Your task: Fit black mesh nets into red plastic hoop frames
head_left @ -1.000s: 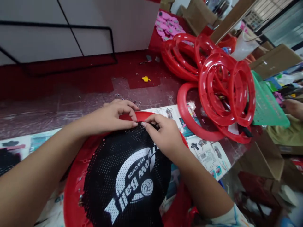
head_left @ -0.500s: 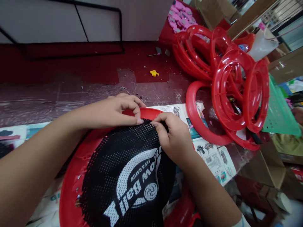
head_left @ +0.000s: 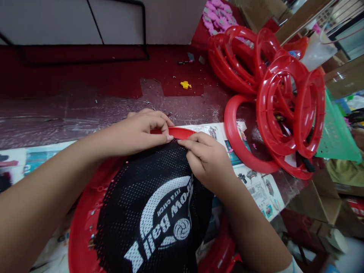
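A black mesh net [head_left: 148, 178] with white "Throw Ball" lettering lies over a red plastic ring [head_left: 82, 223] in front of me. My left hand [head_left: 149, 131] curls over the ring's far rim, its thumb pressing the net's top edge there. Close beside it, my right hand [head_left: 209, 159] has its fingers closed on the same net edge, index finger stretched along the rim. The fingertips of both hands nearly meet. Small metal bits show on the ring's left side. The ring's right part is mostly hidden by the net and my right hand.
Several red plastic rings [head_left: 277, 102] are heaped at the right, beside a green basket [head_left: 337, 132]. Printed card [head_left: 261, 193] lies beneath the work. A yellow piece [head_left: 185, 85] and scraps lie on the dark red table. Pink pieces [head_left: 217, 17] are piled at the back.
My right hand's thumb and index finger have shifted from pinching up the net's edge to pressing it against the rim. My left hand stays almost in place. The view has shifted slightly.
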`<act>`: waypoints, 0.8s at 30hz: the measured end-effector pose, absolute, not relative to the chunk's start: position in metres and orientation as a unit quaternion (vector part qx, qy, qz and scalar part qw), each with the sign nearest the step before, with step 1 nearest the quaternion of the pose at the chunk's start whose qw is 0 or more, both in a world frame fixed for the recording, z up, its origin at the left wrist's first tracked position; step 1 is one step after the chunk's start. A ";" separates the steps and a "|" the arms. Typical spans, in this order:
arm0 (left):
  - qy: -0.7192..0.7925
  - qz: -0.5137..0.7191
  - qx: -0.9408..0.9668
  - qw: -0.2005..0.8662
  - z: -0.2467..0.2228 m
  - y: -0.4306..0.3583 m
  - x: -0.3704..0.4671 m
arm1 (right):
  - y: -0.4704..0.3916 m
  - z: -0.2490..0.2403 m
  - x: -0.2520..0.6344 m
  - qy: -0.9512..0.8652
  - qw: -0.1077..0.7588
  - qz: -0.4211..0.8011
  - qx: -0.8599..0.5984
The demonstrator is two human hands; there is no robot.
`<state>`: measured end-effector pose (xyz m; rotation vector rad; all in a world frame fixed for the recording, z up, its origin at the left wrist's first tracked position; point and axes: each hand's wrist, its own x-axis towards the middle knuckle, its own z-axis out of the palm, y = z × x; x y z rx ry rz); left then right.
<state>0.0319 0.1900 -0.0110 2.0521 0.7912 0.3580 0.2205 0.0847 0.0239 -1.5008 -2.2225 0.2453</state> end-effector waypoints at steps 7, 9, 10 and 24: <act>0.330 0.153 0.834 0.414 -0.013 0.186 0.033 | 0.084 0.023 0.220 -0.800 0.211 0.105 -0.551; 0.332 0.149 0.836 0.411 -0.013 0.186 0.034 | 0.083 0.023 0.220 -0.800 0.214 0.104 -0.550; 0.332 0.149 0.837 0.409 -0.014 0.186 0.034 | 0.083 0.022 0.220 -0.801 0.216 0.103 -0.549; 0.341 0.139 0.844 0.390 -0.011 0.184 0.038 | 0.081 0.024 0.219 -0.800 0.185 0.094 -0.562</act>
